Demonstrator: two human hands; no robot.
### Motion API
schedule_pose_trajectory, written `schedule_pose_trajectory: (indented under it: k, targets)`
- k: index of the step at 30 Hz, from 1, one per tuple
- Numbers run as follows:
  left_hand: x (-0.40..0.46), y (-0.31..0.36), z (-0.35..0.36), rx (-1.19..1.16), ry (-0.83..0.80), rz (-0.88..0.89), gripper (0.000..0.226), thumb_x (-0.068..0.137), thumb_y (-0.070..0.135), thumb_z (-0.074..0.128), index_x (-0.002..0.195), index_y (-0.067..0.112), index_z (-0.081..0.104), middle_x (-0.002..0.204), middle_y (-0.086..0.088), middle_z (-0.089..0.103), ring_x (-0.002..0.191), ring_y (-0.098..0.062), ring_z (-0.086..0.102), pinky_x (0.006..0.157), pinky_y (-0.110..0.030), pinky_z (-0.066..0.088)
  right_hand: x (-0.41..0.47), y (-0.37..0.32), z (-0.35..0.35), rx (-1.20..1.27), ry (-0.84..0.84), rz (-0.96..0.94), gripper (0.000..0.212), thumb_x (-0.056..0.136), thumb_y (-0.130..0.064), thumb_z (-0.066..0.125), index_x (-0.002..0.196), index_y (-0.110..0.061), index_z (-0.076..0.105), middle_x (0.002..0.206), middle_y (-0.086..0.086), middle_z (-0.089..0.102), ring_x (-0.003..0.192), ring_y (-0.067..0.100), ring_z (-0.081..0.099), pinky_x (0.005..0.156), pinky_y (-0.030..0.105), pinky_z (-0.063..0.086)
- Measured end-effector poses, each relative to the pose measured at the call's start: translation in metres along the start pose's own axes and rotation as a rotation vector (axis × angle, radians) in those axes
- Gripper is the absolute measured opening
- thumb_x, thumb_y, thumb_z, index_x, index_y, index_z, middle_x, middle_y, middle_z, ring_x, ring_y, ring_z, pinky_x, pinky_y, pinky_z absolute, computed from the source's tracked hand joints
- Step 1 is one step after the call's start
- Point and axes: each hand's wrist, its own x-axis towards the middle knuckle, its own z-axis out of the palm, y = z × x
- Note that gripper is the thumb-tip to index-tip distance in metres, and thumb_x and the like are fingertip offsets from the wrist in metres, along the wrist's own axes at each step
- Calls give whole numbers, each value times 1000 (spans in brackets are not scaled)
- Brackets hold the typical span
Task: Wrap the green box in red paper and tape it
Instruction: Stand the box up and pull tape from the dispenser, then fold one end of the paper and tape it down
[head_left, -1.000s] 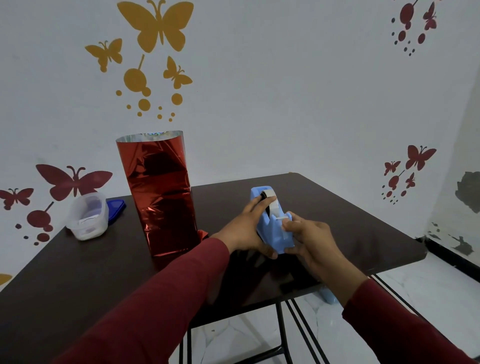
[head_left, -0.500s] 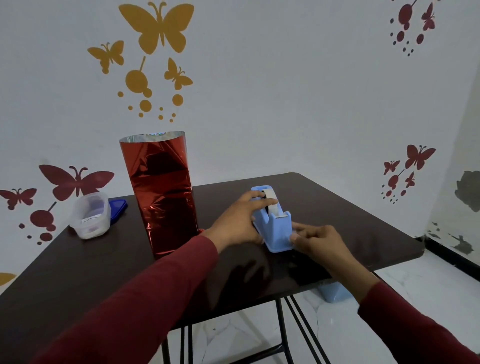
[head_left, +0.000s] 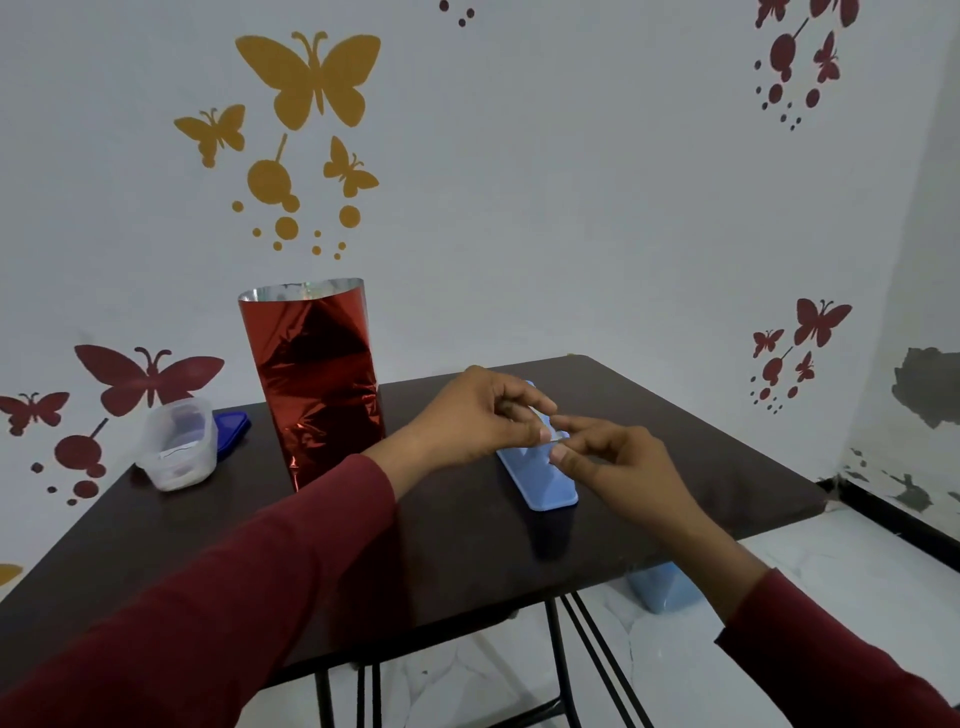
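**Both hands pinch a tape strip above the dispenser**

The blue tape dispenser (head_left: 540, 467) rests on the dark surface (head_left: 467, 540) and serves as the reference point. Directly above it, the left hand (head_left: 483, 415) and right hand (head_left: 613, 462) meet, fingertips nearly touching. Each hand is closed to a thumb-and-forefinger pinch on a short strip of clear tape (head_left: 553, 434) (thin and hard to make out), with the other fingers curled loosely.

Left of the dispenser, and slightly farther back, the red foil paper (head_left: 317, 384) stands upright as an open-topped tube, its silver inner side showing at the rim. The green box cannot be seen; whether it sits inside the tube cannot be told.

Farther left of the dispenser, beyond the tube, a translucent plastic container (head_left: 179, 444) stands beside its blue lid (head_left: 234, 428), which lies flat.
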Motion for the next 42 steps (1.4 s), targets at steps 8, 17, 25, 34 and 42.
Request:
schedule_pose_trajectory:
  k: [8,17,25,34,42]
  targets:
    - [-26,22,-38,137,313,75,16,84,11,82,98,19,80,71,11,73,56,9,58,66,-10,46,21,-47,12,661,-164,497,28,90,-10,73,117,-10,78,120,4,77,111,18,73,85,39,61]
    - [-55,29,-100,271,384,24,16,87,20,81,102,21,77,77,13,76,72,10,67,70,-6,47,39,-122,49,-57,-139,-163,44,86,-23,81,127,-34,69,95,-16,79,95,-6,71,85,10,52]
    - [-82,31,-135,314,618,38,31,86,27,81,116,29,76,94,17,78,81,7,71,77,-7,51,59,-147,89,39,-113,-103,39,84,-20,82,120,-29,71,83,-11,80,89,3,74,94,32,58]
    - [-116,-33,-175,-163,1149,-254,14,94,19,68,99,27,78,97,8,76,91,-13,71,89,-31,58,79,-176,107,520,-245,141,40,87,-4,80,123,-14,67,94,8,81,85,15,76,82,31,60]
    - [-96,-72,-176,-433,775,-459,12,99,31,66,106,33,76,122,9,69,118,-21,60,97,-45,51,103,-192,116,579,-242,225,37,87,-2,79,120,-11,66,100,11,80,99,22,78,84,33,59]
